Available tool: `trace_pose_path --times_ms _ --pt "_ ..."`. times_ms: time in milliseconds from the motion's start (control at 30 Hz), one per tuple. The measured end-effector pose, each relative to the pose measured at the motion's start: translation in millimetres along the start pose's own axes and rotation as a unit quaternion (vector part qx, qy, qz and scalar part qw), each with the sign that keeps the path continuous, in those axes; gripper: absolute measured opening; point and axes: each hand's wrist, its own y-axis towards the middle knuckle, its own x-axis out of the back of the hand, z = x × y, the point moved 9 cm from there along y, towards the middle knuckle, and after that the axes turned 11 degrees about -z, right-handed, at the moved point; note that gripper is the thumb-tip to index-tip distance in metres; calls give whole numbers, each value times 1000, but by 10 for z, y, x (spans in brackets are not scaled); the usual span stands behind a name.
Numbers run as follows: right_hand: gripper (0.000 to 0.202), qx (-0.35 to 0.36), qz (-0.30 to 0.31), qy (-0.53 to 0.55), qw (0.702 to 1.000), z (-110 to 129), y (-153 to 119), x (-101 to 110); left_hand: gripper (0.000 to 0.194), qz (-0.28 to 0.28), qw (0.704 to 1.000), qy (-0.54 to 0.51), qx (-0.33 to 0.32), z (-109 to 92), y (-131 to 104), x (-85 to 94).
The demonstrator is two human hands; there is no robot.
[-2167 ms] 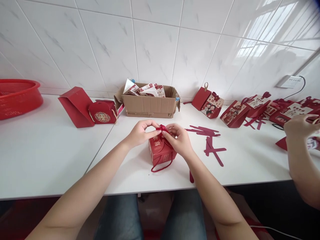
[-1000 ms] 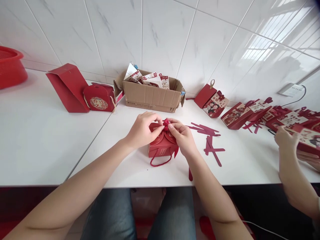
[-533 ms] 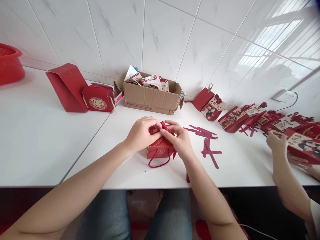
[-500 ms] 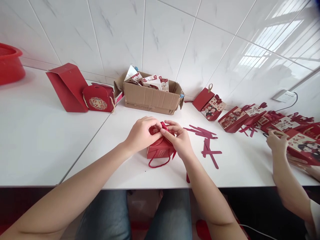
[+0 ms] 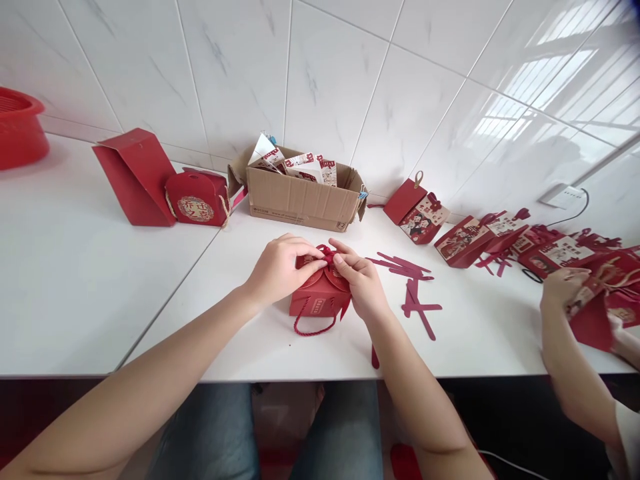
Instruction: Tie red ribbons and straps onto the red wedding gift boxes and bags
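Observation:
A small red gift box (image 5: pixel 320 297) with a twisted red cord handle (image 5: pixel 314 331) stands on the white table in front of me. On its top sits a dark red ribbon bow (image 5: pixel 328 255). My left hand (image 5: pixel 280 267) comes in from the left, thumb and forefinger closed on the ribbon. From the right, my right hand (image 5: pixel 361 279) pinches the ribbon's other side between thumb and finger. The fingers partly cover the box lid and the bow.
Dark red ribbon strips (image 5: pixel 423 307) lie right of the box. Behind stands a cardboard carton (image 5: pixel 300 200) with printed packs. Red boxes (image 5: pixel 203 197) stand at left, more (image 5: pixel 463 241) at right, where a co-worker's hand (image 5: pixel 563 290) holds a red box. A red tub (image 5: pixel 20 133) is far left.
My fingers have shifted on the ribbon; the bow and lid show more now. The co-worker's hands have tilted a red box at the right.

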Motion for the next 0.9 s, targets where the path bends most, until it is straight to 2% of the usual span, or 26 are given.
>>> trace_pose_path --times_ms 167,367,633,800,900 --pt "25 7 11 -2 1000 15 6 -12 13 18 999 -32 17 52 -2 -18" --pt "24 -13 3 11 1000 -20 -13 -14 13 -17 998 28 -53 -50 -5 25" --pt "18 -17 -12 8 1000 -61 -6 9 12 -14 997 50 -63 -67 -13 6" --pt "16 -17 -5 18 1000 -66 3 20 14 5 998 -4 -68 -68 -12 13" --pt "16 -21 2 27 999 -63 -7 8 14 -3 997 -7 -71 -67 -7 38"
